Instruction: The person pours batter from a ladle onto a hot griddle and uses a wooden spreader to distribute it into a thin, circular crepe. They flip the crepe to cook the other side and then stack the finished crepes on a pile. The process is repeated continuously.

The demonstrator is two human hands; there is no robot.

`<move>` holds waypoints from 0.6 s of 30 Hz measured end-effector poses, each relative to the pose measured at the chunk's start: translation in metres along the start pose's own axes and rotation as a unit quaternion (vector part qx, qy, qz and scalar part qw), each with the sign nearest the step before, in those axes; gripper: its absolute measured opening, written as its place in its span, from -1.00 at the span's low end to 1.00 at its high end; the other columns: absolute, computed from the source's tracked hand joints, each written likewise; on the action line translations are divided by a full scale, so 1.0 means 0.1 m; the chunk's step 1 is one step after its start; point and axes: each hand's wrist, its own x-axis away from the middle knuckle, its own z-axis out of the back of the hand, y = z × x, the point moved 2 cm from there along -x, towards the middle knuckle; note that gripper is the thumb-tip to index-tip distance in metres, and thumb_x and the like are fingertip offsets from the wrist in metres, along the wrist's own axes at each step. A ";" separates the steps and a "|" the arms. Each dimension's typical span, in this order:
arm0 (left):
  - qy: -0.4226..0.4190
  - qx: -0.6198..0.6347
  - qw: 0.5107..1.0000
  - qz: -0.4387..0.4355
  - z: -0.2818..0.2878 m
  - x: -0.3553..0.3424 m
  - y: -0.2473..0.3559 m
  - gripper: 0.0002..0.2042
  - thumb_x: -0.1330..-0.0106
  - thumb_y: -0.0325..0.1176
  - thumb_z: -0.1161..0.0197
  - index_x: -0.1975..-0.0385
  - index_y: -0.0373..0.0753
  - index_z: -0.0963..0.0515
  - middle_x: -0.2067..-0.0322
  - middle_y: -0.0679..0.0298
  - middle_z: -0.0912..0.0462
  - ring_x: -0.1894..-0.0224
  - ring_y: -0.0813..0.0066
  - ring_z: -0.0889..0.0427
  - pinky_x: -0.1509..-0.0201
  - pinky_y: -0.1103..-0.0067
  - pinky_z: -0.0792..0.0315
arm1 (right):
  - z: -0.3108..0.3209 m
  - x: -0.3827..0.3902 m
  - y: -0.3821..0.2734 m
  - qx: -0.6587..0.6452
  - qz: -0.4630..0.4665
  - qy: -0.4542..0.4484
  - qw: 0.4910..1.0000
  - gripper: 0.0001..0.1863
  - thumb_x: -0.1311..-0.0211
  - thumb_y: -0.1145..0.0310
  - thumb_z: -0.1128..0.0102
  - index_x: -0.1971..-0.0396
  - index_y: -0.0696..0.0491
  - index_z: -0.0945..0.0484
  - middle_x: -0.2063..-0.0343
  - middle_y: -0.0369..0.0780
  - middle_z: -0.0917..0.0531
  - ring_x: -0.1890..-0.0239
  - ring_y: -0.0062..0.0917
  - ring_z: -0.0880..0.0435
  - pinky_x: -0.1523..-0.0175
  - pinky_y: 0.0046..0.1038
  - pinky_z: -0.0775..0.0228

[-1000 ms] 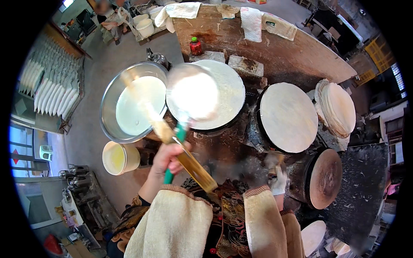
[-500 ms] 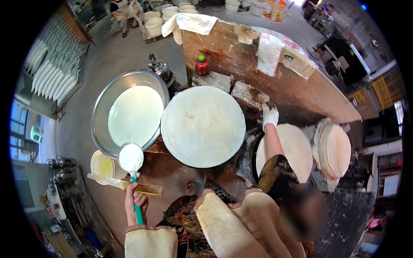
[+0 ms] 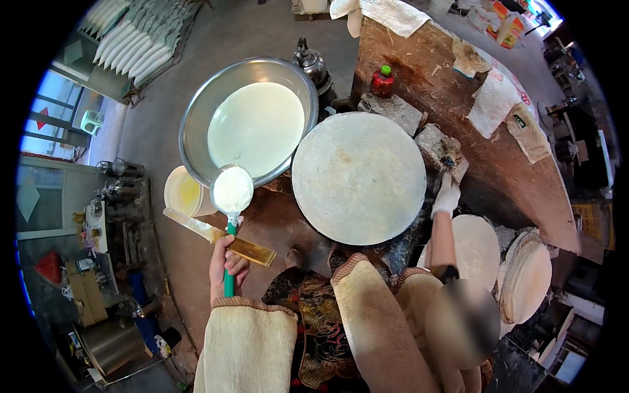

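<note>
My left hand (image 3: 229,265) is closed around the green handle of a ladle (image 3: 233,190) and a flat wooden scraper (image 3: 216,234) lying crosswise to it. White batter coats the ladle's bowl, which is by the near rim of a large steel basin (image 3: 194,154). White batter (image 3: 259,124) partly fills that basin. Right of it sits a round griddle (image 3: 359,177) with a pale, thin layer across its top. My right hand (image 3: 447,196), in a white glove, reaches past the griddle's right edge toward a block (image 3: 440,145) with a small dark thing on it. Its fingertips are too unclear to read.
Beyond the griddle stands a brown board (image 3: 426,78) with cloths over its edge. A red bottle with a green cap (image 3: 382,82) and a kettle (image 3: 310,62) stand nearby. A pale bucket (image 3: 183,190) is at left; stacked flat round sheets (image 3: 527,278) lie at right.
The whole view has shifted, carrying the basin and griddle rightward and upward. My right hand has drawn back slightly from the block. My left hand keeps hold of the ladle and scraper.
</note>
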 end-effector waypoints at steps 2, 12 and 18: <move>-0.017 -0.026 1.000 0.003 0.02 0.04 0.03 -0.61 -0.27 -0.18 -0.06 0.82 0.02 -0.18 0.95 0.56 -0.16 0.96 0.75 -0.10 0.93 0.74 0.07 | 0.02 0.66 -0.03 -0.152 -0.109 0.026 0.982 -0.66 -0.24 0.01 0.02 0.42 0.00 -0.48 0.56 -0.28 -0.41 0.56 -0.53 -0.27 0.48 -0.53 0.00; -0.058 -0.078 0.994 0.059 0.18 0.03 0.29 -0.64 -0.29 -0.29 -0.05 0.78 -0.05 -0.20 0.92 0.50 -0.17 0.93 0.73 -0.12 0.90 0.76 0.01 | -0.56 3.31 0.20 -0.428 -0.415 -0.134 0.792 -0.67 -0.23 0.04 -0.02 0.46 0.01 -0.49 0.60 -0.34 -0.47 0.69 -0.63 -0.30 0.56 -0.55 -0.08; -0.070 -0.085 0.990 0.087 0.64 0.02 0.45 -0.66 -0.30 -0.30 -0.06 0.75 -0.07 -0.24 0.90 0.52 -0.19 0.93 0.73 -0.17 0.90 0.77 -0.09 | -0.99 3.14 -0.12 -0.485 -0.480 -0.006 0.731 -0.63 -0.23 0.02 0.02 0.37 0.05 -0.50 0.47 -0.27 -0.55 0.58 -0.54 -0.37 0.38 -0.49 -0.25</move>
